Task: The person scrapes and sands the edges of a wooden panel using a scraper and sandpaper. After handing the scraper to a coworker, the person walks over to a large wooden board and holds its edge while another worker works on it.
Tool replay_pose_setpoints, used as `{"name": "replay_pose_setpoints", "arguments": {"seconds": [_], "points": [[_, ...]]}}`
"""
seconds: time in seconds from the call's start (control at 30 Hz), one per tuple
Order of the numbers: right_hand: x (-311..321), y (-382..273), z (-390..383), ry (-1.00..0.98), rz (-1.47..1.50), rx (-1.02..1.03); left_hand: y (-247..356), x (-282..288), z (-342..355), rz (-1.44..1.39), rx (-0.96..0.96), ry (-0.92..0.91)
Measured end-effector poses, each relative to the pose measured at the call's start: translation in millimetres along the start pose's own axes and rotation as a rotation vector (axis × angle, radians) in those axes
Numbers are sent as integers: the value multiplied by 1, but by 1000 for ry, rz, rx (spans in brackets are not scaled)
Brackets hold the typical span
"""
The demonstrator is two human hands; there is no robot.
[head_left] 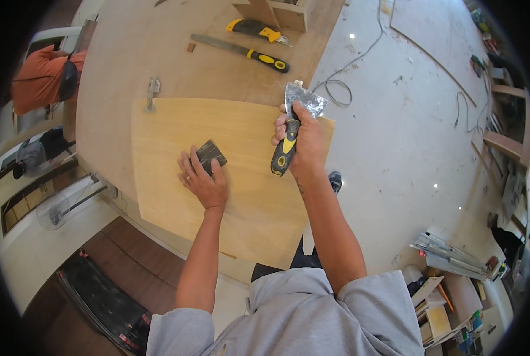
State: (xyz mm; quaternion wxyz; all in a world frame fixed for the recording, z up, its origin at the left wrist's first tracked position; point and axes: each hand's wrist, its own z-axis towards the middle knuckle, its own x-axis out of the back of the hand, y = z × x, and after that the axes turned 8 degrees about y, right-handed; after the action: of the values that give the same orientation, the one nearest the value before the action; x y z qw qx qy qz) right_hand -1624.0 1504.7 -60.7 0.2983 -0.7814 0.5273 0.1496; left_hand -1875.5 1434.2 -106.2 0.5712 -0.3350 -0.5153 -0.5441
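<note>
A pale yellow wooden panel (pixel 247 202) with metal hinges (pixel 152 95) at its far edge lies in front of me on the workbench. My left hand (pixel 204 183) rests over the panel's middle, its fingers closed around a small, dark, square block (pixel 208 157) with light streaks; its exact kind is unclear. Over the panel's right side, my right hand (pixel 306 139) grips a putty knife (pixel 287 142) by its black and yellow handle. The knife's broad grey blade, spotted with white, points away from me, and my thumb presses on its base.
Beyond the panel, a file (pixel 241 52) and a utility knife (pixel 258 29) lie on the brown workbench (pixel 116 59), near a wooden frame (pixel 277 13). A cable (pixel 342 83) loops across the floor at right. People in orange (pixel 42 77) and grey (pixel 36 154) are at far left.
</note>
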Motion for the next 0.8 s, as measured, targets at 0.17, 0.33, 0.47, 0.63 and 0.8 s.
{"name": "replay_pose_setpoints", "arguments": {"seconds": [0.17, 0.33, 0.47, 0.63, 0.8], "points": [[-10, 14, 1, 45, 103, 55, -2, -1, 0, 3, -3, -16], [-10, 7, 28, 102, 240, 125, 0, -1, 2, -1, -3, -21], [22, -106, 15, 271, 106, 744, -5, -5, -1, 14, -7, -9], [84, -161, -27, 85, 140, 785, -3, 0, 2, 6, -19, 3], [63, -78, -9, 37, -125, 240, -3, 1, 1, 22, -21, 5]]}}
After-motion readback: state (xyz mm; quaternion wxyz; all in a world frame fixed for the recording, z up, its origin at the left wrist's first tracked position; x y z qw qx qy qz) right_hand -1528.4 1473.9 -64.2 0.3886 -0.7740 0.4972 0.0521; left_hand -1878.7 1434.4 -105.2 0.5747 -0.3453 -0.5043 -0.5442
